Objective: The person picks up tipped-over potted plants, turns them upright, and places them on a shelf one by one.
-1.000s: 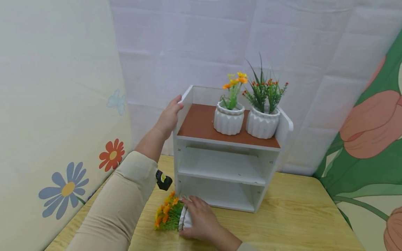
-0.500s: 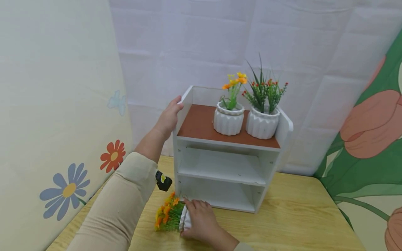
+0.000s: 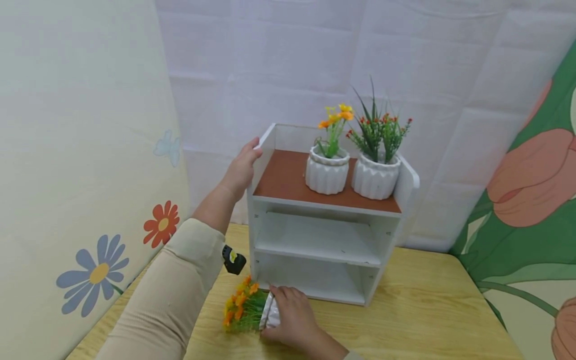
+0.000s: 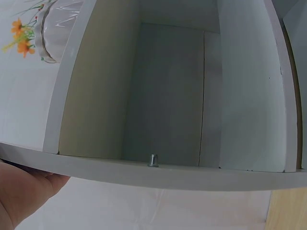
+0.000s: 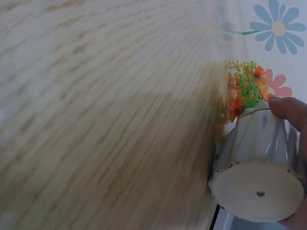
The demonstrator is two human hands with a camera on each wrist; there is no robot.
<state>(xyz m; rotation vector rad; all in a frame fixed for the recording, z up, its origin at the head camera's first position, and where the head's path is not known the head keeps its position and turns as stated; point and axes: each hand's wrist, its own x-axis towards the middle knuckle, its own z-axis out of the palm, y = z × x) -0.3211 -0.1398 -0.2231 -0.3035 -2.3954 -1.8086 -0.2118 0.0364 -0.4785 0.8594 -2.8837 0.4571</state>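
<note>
My left hand (image 3: 243, 167) holds the upper left side panel of a small white shelf unit (image 3: 317, 257); in the left wrist view the fingers (image 4: 55, 181) lie along the panel's outer face. Down at the table, my right hand (image 3: 292, 317) grips a white ceramic flowerpot (image 3: 271, 314) tipped on its side. Its orange and yellow flowers (image 3: 238, 306) point left. In the right wrist view the pot's base (image 5: 256, 191), with a small hole, faces the camera, and a finger (image 5: 288, 109) lies at its rim.
On the unit's brown top (image 3: 288, 172) stand a pot with yellow-orange flowers (image 3: 327, 172) and a pot with red blossoms and grass (image 3: 375, 177). The wooden table (image 3: 432, 305) extends right. White cloth (image 3: 279, 60) hangs behind; a flower-printed panel (image 3: 90, 165) flanks the left.
My right hand and the tipped flowerpot have shifted slightly to the right, and the pot has turned a little. My left hand keeps its place on the shelf unit.
</note>
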